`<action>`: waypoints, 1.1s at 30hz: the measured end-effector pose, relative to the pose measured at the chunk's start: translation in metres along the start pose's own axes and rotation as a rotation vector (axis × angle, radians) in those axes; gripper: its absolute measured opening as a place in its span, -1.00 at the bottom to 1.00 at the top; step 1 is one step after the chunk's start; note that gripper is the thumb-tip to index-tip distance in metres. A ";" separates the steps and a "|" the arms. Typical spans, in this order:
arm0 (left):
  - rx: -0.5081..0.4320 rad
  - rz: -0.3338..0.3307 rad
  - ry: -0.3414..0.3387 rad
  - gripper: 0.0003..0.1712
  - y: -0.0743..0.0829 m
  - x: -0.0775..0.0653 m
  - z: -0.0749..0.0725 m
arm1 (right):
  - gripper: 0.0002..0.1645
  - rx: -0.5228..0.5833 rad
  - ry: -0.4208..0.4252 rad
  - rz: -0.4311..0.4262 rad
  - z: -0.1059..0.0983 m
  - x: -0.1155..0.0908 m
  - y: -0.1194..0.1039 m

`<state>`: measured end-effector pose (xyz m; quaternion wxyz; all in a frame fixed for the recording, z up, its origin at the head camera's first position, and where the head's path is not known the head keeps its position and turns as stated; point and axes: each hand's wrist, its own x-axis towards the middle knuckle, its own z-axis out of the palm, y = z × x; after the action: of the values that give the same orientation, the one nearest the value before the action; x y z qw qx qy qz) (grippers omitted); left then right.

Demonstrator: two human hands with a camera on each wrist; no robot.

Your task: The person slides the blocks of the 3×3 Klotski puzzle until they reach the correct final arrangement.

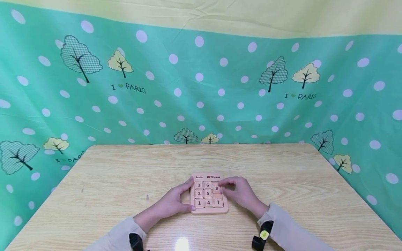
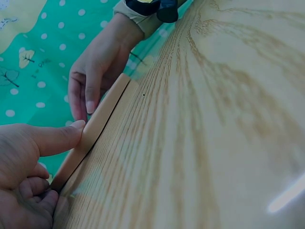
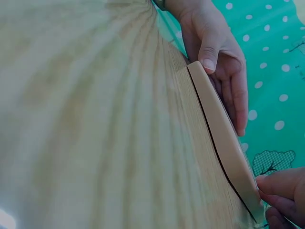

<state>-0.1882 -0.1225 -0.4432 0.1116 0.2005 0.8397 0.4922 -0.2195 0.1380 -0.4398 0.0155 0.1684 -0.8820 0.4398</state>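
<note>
At 6 o'clock on the pale wooden bench point(image 1: 282, 167), the pink rectangular plastic puzzle point(image 1: 209, 210) could skid if the left hand point(image 1: 172, 200) gripping it slackens while the right hand point(image 1: 241, 192), pinching its square pink 8 tile point(image 1: 216, 188), pushes.

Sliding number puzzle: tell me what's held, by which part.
The left grip holds the sliding number puzzle by its left edge, spanning the far and near corners. The right grip touches tile 8; whether it pinches cannot be told.
</note>
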 end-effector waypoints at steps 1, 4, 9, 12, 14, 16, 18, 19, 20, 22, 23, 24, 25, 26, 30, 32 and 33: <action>-0.001 0.002 0.000 0.08 0.000 0.000 0.000 | -0.76 0.002 -0.003 -0.001 0.000 -0.001 0.000; -0.005 0.003 0.000 0.08 0.000 0.000 0.000 | -0.77 0.015 -0.019 -0.001 -0.001 -0.005 -0.001; -0.006 -0.006 0.001 0.07 -0.001 -0.001 0.000 | -0.78 0.024 -0.047 0.005 -0.001 -0.010 -0.002; -0.011 -0.008 0.004 0.07 -0.002 -0.002 -0.001 | -0.79 0.022 -0.055 0.003 0.000 -0.011 -0.003; -0.014 -0.008 0.005 0.07 -0.001 -0.002 -0.001 | -0.80 0.020 -0.055 -0.002 0.000 -0.011 -0.003; -0.011 -0.008 0.006 0.08 -0.001 -0.002 -0.001 | -0.80 0.020 -0.055 -0.006 0.000 -0.012 -0.003; -0.005 -0.009 0.007 0.08 -0.001 -0.002 -0.001 | -0.80 0.021 -0.051 -0.011 0.000 -0.011 -0.003; -0.005 -0.009 0.007 0.08 -0.001 -0.002 -0.001 | -0.80 0.024 -0.049 -0.012 0.000 -0.011 -0.003; -0.006 -0.007 0.007 0.08 -0.001 -0.002 -0.001 | -0.80 0.026 -0.046 -0.012 0.000 -0.011 -0.002; -0.008 -0.007 0.007 0.08 -0.002 -0.002 -0.001 | -0.80 0.035 -0.040 -0.013 0.001 -0.009 -0.002; -0.008 -0.007 0.006 0.08 -0.002 -0.002 -0.001 | -0.79 0.042 -0.038 -0.014 0.001 -0.008 -0.002; -0.011 -0.007 0.005 0.08 -0.002 -0.002 -0.001 | -0.79 0.050 -0.037 -0.011 0.002 -0.006 -0.002; -0.010 -0.005 0.005 0.08 -0.002 -0.002 -0.001 | -0.78 0.059 -0.038 -0.010 0.003 -0.004 -0.002; -0.006 -0.005 0.006 0.08 -0.002 -0.002 -0.001 | -0.78 0.069 -0.038 -0.009 0.004 -0.002 -0.003; 0.006 0.002 0.009 0.08 -0.001 -0.001 -0.001 | -0.77 0.119 -0.039 0.008 0.008 0.006 -0.005; 0.011 0.005 0.008 0.08 -0.001 -0.001 0.000 | -0.76 0.138 -0.041 0.010 0.011 0.010 -0.005; 0.011 0.007 0.008 0.08 -0.001 0.000 0.000 | -0.76 0.144 -0.043 0.008 0.012 0.012 -0.005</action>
<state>-0.1881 -0.1233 -0.4436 0.1054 0.2023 0.8421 0.4888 -0.2275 0.1221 -0.4413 -0.0175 0.1750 -0.8489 0.4985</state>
